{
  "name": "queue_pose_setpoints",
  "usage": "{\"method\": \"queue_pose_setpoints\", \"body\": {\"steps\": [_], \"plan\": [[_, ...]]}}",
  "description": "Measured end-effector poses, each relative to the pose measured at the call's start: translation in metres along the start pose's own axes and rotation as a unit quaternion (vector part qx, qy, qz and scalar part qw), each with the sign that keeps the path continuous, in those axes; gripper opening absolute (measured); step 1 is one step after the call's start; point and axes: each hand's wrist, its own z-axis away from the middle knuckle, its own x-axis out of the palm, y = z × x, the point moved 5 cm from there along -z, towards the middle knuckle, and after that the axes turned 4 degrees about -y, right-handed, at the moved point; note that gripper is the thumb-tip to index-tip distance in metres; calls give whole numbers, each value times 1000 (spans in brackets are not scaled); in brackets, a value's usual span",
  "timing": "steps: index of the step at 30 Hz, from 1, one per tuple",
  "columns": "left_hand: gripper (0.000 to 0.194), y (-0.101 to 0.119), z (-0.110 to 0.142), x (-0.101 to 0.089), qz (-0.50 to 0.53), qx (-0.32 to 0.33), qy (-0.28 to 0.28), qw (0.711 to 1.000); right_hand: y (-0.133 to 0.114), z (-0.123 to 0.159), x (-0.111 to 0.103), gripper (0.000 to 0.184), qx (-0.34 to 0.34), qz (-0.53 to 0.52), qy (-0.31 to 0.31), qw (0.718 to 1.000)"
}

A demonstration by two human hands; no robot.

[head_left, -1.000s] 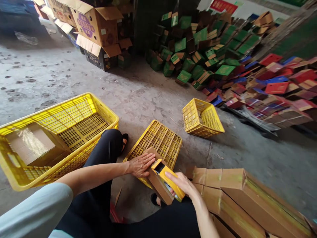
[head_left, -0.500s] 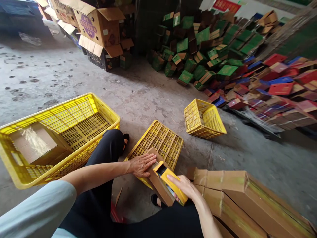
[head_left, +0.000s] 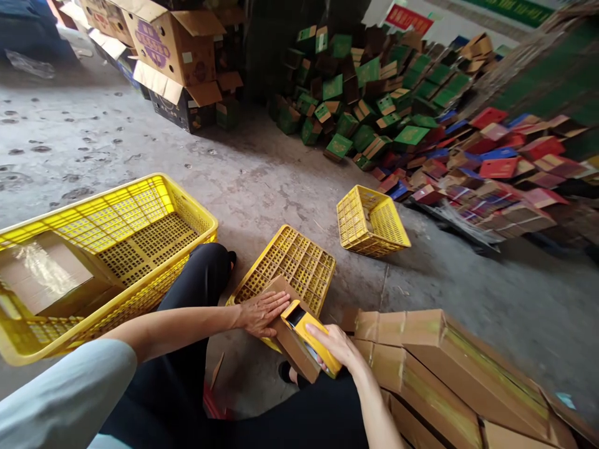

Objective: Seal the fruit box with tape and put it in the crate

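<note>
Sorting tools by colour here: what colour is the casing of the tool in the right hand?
Yellow casing, clearest in the head view.

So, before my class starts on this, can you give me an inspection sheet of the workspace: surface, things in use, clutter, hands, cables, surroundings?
Surface: yellow crate, apparently bottom up, on a grey, marked floor.
Things in use: narrow cardboard box on the crate; yellow tape dispenser against it.
Clutter: thin scrap on the floor; stacked taped cartons close by on the right.
Hands: left hand flat on the box; right hand gripping the dispenser.
Cables: nothing seen.
Surroundings: large crate holding a carton; smaller crate; piled green, red and blue boxes behind.
</note>
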Motion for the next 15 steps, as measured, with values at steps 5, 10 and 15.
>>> {"method": "queue_pose_setpoints", "body": {"steps": [5,10,15], "plan": [[104,-6,0,1,0,3,0,1000,5,-5,-1,46,-9,-10,-26,1000],[103,-10,-1,1,0,18,1,1000,2,-1,-4,41,-12,1,-40,999],[100,-11,-1,-1,2,24,3,1000,8,10,-10,37,15,4,-35,999]]}}
